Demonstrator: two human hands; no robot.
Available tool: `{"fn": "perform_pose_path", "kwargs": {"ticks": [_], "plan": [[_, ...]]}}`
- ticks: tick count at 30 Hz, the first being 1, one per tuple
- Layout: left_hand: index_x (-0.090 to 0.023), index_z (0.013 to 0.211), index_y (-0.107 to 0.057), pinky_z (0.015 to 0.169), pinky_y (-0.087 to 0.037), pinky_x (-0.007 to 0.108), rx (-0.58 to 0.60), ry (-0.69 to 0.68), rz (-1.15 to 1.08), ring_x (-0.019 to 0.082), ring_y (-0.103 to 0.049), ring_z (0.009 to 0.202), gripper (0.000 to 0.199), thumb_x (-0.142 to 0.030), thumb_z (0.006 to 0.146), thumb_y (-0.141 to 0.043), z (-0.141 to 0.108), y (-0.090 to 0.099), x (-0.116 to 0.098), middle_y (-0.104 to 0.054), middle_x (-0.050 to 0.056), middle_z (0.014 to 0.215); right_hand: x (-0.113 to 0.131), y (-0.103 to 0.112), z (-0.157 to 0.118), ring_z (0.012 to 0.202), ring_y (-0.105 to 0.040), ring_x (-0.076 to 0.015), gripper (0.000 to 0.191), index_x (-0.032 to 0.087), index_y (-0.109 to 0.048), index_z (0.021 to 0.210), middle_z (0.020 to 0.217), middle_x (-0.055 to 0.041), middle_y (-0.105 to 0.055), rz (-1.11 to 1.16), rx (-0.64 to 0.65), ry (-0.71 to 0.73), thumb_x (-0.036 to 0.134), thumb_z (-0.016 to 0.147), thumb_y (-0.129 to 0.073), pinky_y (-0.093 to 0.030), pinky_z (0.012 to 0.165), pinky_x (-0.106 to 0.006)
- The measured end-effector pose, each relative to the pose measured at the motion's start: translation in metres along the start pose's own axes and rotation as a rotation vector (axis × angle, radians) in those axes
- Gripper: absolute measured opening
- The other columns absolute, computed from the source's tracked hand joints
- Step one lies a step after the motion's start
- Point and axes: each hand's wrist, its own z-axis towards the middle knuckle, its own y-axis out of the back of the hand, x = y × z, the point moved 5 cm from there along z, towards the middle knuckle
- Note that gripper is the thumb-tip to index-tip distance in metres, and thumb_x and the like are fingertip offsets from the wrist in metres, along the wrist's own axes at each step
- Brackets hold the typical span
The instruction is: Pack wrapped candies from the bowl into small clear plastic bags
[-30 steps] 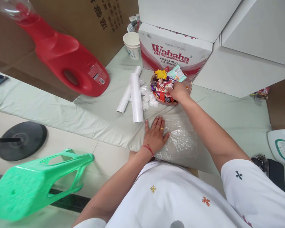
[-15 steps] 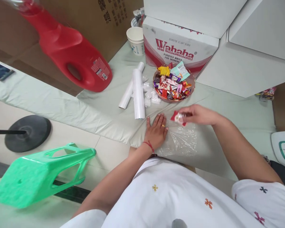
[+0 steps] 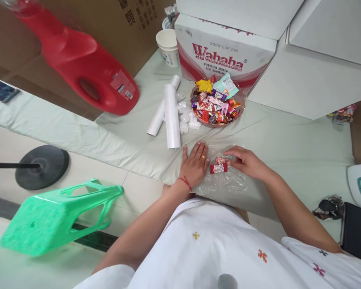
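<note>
My left hand [image 3: 194,163] lies flat with its fingers stretched out, pressing on the left side of a clear plastic sheet [image 3: 237,182] spread on the cloth. Close to its fingertips, a dark red wrapped candy [image 3: 218,168] with a white picture rests on the plastic. A red-and-white patterned candy [image 3: 221,160] lies against it. My right hand [image 3: 246,161] comes in from the right, low over the sheet, with thumb and forefinger around the right end of the patterned candy. Beyond both hands stands a bowl [image 3: 192,108] heaped with assorted wrapped sweets.
Two white rolls [image 3: 172,116] and crumpled plastic bits [image 3: 185,120] lie left of the bowl. Behind are a Wahaha carton [image 3: 225,56], paper cups [image 3: 168,46] and a red jug [image 3: 90,72]. A green stool [image 3: 39,224] is on the floor; a phone [image 3: 354,230] and keys [image 3: 329,206] lie right.
My right hand has come down toward me, bringing the candies from above the sheet onto it. My left hand stays flat on the plastic. The view has shifted slightly.
</note>
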Motion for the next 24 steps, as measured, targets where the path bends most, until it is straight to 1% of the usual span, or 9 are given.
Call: {"fn": "perform_pose_path", "kwargs": {"ticks": [2, 5, 8, 12, 16, 18, 20, 22, 24], "plan": [[-0.014, 0.162, -0.036, 0.131, -0.004, 0.064, -0.002, 0.001, 0.003, 0.025, -0.025, 0.161, 0.058, -0.035, 0.109, -0.023, 0.000, 0.000, 0.000, -0.031, 0.012, 0.171, 0.000, -0.006, -0.009, 0.082, -0.065, -0.0208, 0.034, 0.028, -0.068, 0.128, 0.115, -0.0098, -0.067, -0.026, -0.042, -0.006, 0.034, 0.095, -0.063, -0.055, 0.074, -0.037], [-0.015, 0.162, -0.036, 0.130, -0.004, 0.064, -0.006, 0.001, 0.008, 0.026, -0.025, 0.161, 0.058, -0.035, 0.109, -0.024, 0.000, -0.001, 0.000, -0.031, 0.013, 0.171, 0.002, -0.019, -0.015, 0.091, -0.067, -0.0237, 0.031, 0.030, -0.069, 0.125, 0.109, -0.0086, -0.065, -0.124, -0.042, -0.016, 0.033, 0.095, -0.064, -0.055, 0.078, -0.038], [-0.016, 0.162, -0.036, 0.131, -0.004, 0.063, -0.004, 0.004, 0.008, 0.026, -0.026, 0.160, 0.058, -0.036, 0.109, -0.024, 0.000, 0.000, -0.001, -0.030, 0.013, 0.171, 0.003, -0.027, -0.017, 0.085, -0.067, -0.0220, 0.023, 0.029, -0.073, 0.113, 0.102, -0.0072, -0.066, -0.156, -0.017, -0.021, 0.028, 0.098, -0.056, -0.053, 0.076, -0.036], [-0.016, 0.162, -0.037, 0.131, -0.005, 0.063, 0.001, 0.004, -0.004, 0.025, -0.026, 0.160, 0.058, -0.036, 0.109, -0.023, 0.000, 0.000, -0.001, -0.031, 0.012, 0.171, -0.001, -0.020, -0.021, 0.082, -0.067, -0.0213, 0.021, 0.028, -0.074, 0.106, 0.095, -0.0062, -0.065, -0.138, -0.030, -0.028, 0.027, 0.098, -0.055, -0.053, 0.075, -0.035], [-0.015, 0.161, -0.037, 0.131, -0.004, 0.063, -0.005, 0.007, -0.009, 0.025, -0.027, 0.160, 0.059, -0.037, 0.109, -0.021, 0.000, 0.000, 0.000, -0.031, 0.011, 0.171, 0.006, 0.001, -0.018, 0.077, -0.065, -0.0199, 0.022, 0.026, -0.072, 0.113, 0.096, -0.0061, -0.069, -0.141, -0.047, -0.037, 0.030, 0.096, -0.058, -0.051, 0.072, -0.034], [-0.016, 0.162, -0.037, 0.131, -0.004, 0.063, -0.010, 0.005, -0.007, 0.025, -0.026, 0.160, 0.059, -0.037, 0.109, -0.022, 0.000, -0.001, 0.000, -0.031, 0.011, 0.171, 0.020, 0.020, -0.005, 0.071, -0.062, -0.0189, 0.022, 0.025, -0.072, 0.112, 0.094, -0.0059, -0.070, -0.162, -0.112, -0.014, 0.033, 0.097, -0.058, -0.049, 0.070, -0.033], [-0.016, 0.162, -0.037, 0.131, -0.003, 0.063, -0.014, 0.003, -0.006, 0.025, -0.026, 0.160, 0.058, -0.037, 0.109, -0.023, 0.000, -0.001, 0.000, -0.031, 0.011, 0.171, 0.037, 0.044, 0.017, 0.072, -0.061, -0.0195, 0.022, 0.024, -0.073, 0.105, 0.092, -0.0060, -0.070, -0.229, -0.213, 0.024, 0.033, 0.097, -0.055, -0.048, 0.070, -0.033], [-0.016, 0.162, -0.037, 0.131, -0.004, 0.063, -0.015, 0.001, -0.007, 0.025, -0.026, 0.160, 0.058, -0.037, 0.109, -0.024, 0.000, -0.002, 0.000, -0.031, 0.011, 0.171, 0.054, 0.063, 0.050, 0.083, -0.064, -0.0222, 0.022, 0.022, -0.074, 0.101, 0.096, -0.0072, -0.071, -0.347, -0.262, 0.061, 0.030, 0.097, -0.053, -0.048, 0.077, -0.034], [-0.016, 0.161, -0.037, 0.131, -0.004, 0.063, -0.017, -0.001, -0.010, 0.025, -0.027, 0.160, 0.058, -0.037, 0.109, -0.025, 0.000, -0.002, 0.000, -0.032, 0.011, 0.170, 0.064, 0.072, 0.091, 0.094, -0.066, -0.0261, 0.024, 0.020, -0.074, 0.102, 0.102, -0.0095, -0.072, -0.476, -0.263, 0.066, 0.025, 0.096, -0.052, -0.047, 0.083, -0.036]]}}
